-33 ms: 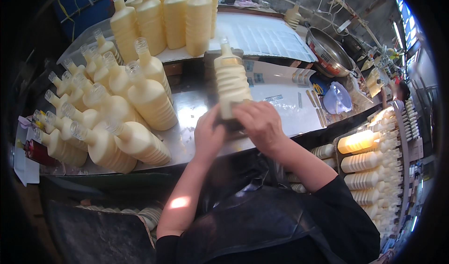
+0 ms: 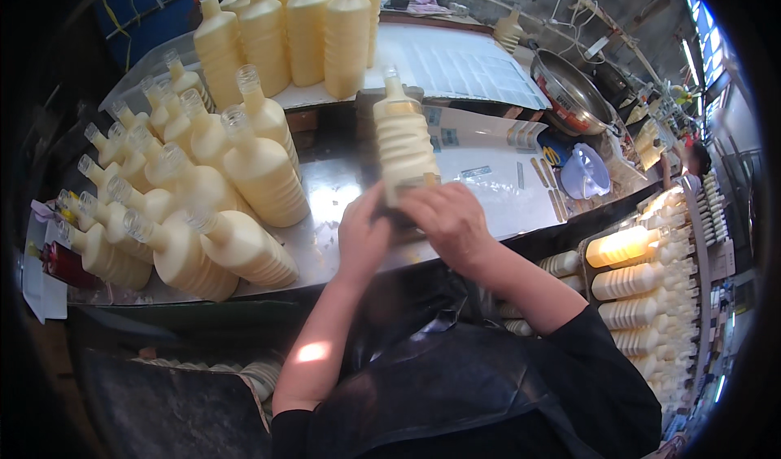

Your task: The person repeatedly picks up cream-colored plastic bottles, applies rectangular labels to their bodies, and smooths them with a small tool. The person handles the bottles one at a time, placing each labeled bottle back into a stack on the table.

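A cream-coloured bottle [image 2: 404, 146] with wavy ribs and a clear neck lies in front of me, its neck pointing away and its upper end on a dark rest [image 2: 368, 105]. My left hand [image 2: 364, 233] is closed against the left side of its base. Bent over the bottle's lower front, my right hand [image 2: 446, 221] presses with its fingers close together. Just above those fingers a small greyish strip [image 2: 416, 181] shows on the bottle; its kind is too blurred to tell. The underside of the base is hidden by my hands.
Many similar bottles [image 2: 264, 174] stand or lean on the left of the table, with taller ones [image 2: 307, 36] behind. Sheets of small labels [image 2: 477, 171], scissors [image 2: 553, 155], a lilac bucket [image 2: 586, 172] and a metal pan [image 2: 569, 93] lie rightward. Bottles [image 2: 622, 284] are stacked at the right.
My right hand has shifted slightly down and left on the bottle, and more of the greyish strip shows above its fingers. My left hand stays at the base.
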`<action>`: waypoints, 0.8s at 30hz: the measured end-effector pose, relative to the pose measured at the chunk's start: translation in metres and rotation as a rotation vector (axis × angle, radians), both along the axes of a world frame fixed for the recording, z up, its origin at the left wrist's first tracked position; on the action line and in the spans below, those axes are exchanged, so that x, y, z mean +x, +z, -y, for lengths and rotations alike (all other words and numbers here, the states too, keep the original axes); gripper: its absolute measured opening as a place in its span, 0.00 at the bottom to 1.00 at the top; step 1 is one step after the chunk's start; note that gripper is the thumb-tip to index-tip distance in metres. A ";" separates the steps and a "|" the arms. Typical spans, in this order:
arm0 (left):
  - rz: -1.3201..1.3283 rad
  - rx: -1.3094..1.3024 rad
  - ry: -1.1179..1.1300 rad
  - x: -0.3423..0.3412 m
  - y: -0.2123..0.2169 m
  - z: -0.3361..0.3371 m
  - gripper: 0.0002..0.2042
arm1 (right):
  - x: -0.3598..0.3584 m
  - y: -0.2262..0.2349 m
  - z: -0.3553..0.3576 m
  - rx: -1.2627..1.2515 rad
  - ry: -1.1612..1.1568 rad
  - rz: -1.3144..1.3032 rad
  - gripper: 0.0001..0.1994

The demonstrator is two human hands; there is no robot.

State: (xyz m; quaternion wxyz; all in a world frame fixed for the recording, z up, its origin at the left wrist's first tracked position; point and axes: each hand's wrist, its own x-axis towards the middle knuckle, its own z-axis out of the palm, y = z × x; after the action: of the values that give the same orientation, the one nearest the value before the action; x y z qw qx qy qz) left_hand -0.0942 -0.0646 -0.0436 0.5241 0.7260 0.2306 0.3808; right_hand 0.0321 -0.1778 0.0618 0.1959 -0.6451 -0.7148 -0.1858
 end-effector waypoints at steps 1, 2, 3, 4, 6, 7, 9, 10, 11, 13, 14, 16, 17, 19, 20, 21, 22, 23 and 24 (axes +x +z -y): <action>0.019 -0.010 -0.014 0.000 -0.002 -0.001 0.30 | -0.006 -0.002 0.003 -0.028 0.018 0.022 0.14; 0.034 -0.016 -0.021 -0.001 -0.005 -0.002 0.29 | -0.010 -0.001 0.003 -0.039 0.022 0.021 0.14; 0.046 -0.025 -0.025 -0.001 -0.007 -0.003 0.30 | -0.014 0.001 0.002 -0.050 0.024 0.021 0.13; 0.058 -0.035 -0.030 -0.001 -0.009 -0.004 0.30 | -0.016 0.002 0.001 -0.062 0.026 0.021 0.13; 0.042 -0.083 -0.048 -0.001 -0.001 -0.003 0.30 | -0.014 0.005 0.001 -0.051 0.009 -0.026 0.14; 0.019 -0.125 -0.058 -0.003 0.006 -0.001 0.30 | -0.012 0.009 0.001 -0.058 -0.006 -0.044 0.15; 0.008 -0.152 -0.073 -0.004 0.010 0.000 0.31 | -0.009 0.010 0.000 0.012 -0.040 -0.047 0.15; 0.028 -0.138 -0.072 -0.003 0.005 -0.002 0.30 | -0.005 0.008 -0.003 0.088 -0.055 -0.024 0.16; 0.049 -0.127 -0.069 -0.001 0.002 -0.003 0.30 | -0.002 0.005 -0.004 0.163 -0.067 0.000 0.16; 0.044 -0.168 -0.069 -0.001 -0.002 -0.001 0.30 | -0.010 -0.003 0.001 0.056 -0.109 -0.022 0.15; 0.040 -0.185 -0.065 -0.001 -0.004 -0.001 0.30 | -0.016 -0.008 0.002 0.006 -0.125 -0.034 0.15; 0.069 -0.232 -0.056 0.004 -0.011 -0.003 0.30 | -0.020 -0.004 0.001 -0.008 -0.009 -0.040 0.14; 0.077 -0.260 -0.057 0.005 -0.009 -0.003 0.30 | -0.018 -0.003 0.001 -0.018 -0.008 -0.108 0.12; 0.086 -0.338 -0.069 0.004 -0.008 -0.002 0.27 | -0.012 -0.001 -0.003 -0.027 -0.076 -0.274 0.10; 0.086 -0.379 -0.066 0.004 -0.006 -0.002 0.25 | -0.007 0.001 -0.006 -0.026 -0.140 -0.370 0.09; 0.087 -0.421 -0.063 0.004 -0.003 -0.002 0.23 | -0.001 0.003 -0.009 -0.025 -0.203 -0.465 0.08; 0.088 -0.463 -0.060 0.007 -0.002 -0.003 0.21 | 0.007 0.004 -0.010 -0.057 -0.282 -0.476 0.09; 0.132 -0.478 -0.070 0.010 -0.006 -0.005 0.19 | 0.014 0.002 -0.010 -0.092 -0.359 -0.499 0.10; 0.129 -0.452 -0.043 0.011 -0.008 -0.006 0.20 | 0.021 0.000 -0.009 -0.129 -0.435 -0.521 0.11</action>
State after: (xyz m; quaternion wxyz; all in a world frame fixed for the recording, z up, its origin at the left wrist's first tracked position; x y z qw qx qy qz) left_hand -0.0829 -0.0590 -0.0517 0.6950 0.5691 0.2605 0.3539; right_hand 0.0535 -0.1692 0.0619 0.2863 -0.8192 -0.4969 -0.0067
